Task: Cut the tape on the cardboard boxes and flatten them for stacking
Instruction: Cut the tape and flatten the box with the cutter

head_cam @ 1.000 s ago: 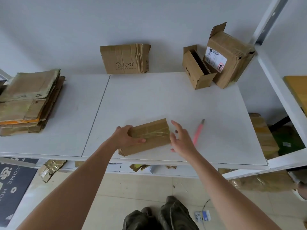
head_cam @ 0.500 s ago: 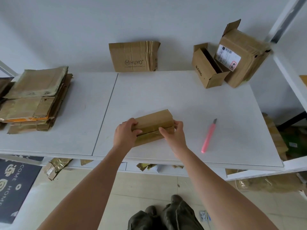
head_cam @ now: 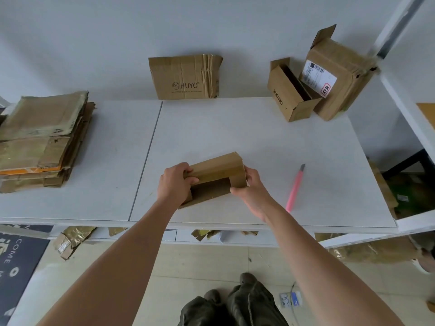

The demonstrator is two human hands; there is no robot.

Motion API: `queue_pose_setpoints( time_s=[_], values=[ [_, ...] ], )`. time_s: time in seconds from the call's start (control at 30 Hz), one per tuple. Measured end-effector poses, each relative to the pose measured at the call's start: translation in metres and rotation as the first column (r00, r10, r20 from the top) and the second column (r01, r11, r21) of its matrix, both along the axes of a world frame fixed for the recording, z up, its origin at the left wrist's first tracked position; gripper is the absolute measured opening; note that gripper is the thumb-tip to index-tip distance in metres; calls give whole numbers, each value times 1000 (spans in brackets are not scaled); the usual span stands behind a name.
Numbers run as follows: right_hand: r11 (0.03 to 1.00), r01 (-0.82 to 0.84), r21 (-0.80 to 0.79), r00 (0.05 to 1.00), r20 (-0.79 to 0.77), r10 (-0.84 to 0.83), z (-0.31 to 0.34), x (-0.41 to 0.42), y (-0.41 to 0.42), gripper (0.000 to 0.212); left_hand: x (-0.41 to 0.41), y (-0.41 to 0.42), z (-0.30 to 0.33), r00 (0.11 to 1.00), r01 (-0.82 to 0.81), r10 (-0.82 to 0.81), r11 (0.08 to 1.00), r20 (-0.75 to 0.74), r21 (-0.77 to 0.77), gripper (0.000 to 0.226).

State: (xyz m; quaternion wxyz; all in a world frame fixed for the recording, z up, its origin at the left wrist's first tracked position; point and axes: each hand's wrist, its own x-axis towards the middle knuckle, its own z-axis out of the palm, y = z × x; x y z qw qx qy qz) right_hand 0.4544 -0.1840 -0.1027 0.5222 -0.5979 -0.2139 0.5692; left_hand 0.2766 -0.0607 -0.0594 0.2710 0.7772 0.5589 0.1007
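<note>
A small brown cardboard box (head_cam: 217, 169) sits near the front of the white table (head_cam: 235, 132), its near side open with flaps parted and a dark inside showing. My left hand (head_cam: 175, 182) grips the box's left end, fingers curled over its top. At the right end, my right hand (head_cam: 253, 188) pinches a flap and the lower edge. A pink utility knife (head_cam: 295, 189) lies on the table to the right of the box, apart from both hands.
A stack of flattened cardboard (head_cam: 42, 140) sits at the table's left. A folded HUYO box (head_cam: 184, 77) leans on the back wall. Two open boxes (head_cam: 292, 95) (head_cam: 336, 74) stand at the back right. A white shelf frame (head_cam: 404, 95) borders the right; cardboard scraps lie on the floor.
My right hand came from hovering beside the box to gripping its right end. Both hands pulled the near flaps apart, and the box now shows an open side.
</note>
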Motion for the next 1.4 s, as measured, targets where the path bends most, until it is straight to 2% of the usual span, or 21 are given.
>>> queue_pose_setpoints(
  time_s=[0.1,0.23,0.3,0.43,0.5,0.6,0.67,0.73,0.83,0.93,1.03,1.1,1.17,1.27,1.4],
  values=[
    [995,-98,-16,967,236,99,-6,7,-12,90,0,5,0,1000,22,-22,1000,-3,-10,18],
    [992,-105,-68,818,562,125,-8,5,-14,106,-2,9,1,998,58,-58,998,-8,-30,23],
    [996,-60,-67,745,661,89,-10,1,-10,106,-4,9,1,998,68,-68,997,-8,-40,28],
    [1000,-6,-20,765,644,17,-14,-6,-8,95,-12,7,0,991,132,-134,989,-28,-61,45],
    [1000,-18,-8,782,623,19,-15,-3,-11,93,-19,7,1,980,191,-197,976,-42,-105,62],
    [999,-32,-5,794,608,28,-13,0,-15,97,-29,4,-3,921,322,-330,944,-208,-73,87],
    [1000,-19,6,811,584,12,-13,-1,-17,107,-34,0,-8,901,343,-313,938,-298,52,83],
    [1000,-2,-2,822,569,3,-15,-3,-19,112,-38,-3,-9,906,348,-295,927,-305,138,72],
    [1000,3,-24,821,570,12,-18,-7,-22,109,-44,-7,-6,891,413,-340,883,-302,225,61],
    [1000,10,-11,817,577,-2,-20,-10,-22,106,-48,-12,-1,836,502,-375,817,-400,283,52],
    [1000,13,5,814,580,-14,-19,-10,-20,103,-44,-9,1,823,507,-380,827,-423,244,55],
    [1000,19,9,814,581,-21,-19,-10,-19,103,-39,-4,3,811,510,-421,849,-406,139,57],
    [1000,22,8,816,577,-23,-21,-10,-19,102,-36,0,7,837,478,-440,877,-325,44,53],
    [1000,23,3,817,576,-20,-22,-10,-20,101,-37,9,17,899,416,-412,910,-151,-7,39],
    [997,-14,-76,794,606,57,-17,-7,-19,101,-30,23,28,933,337,-345,937,-105,-86,34]
  ],
)
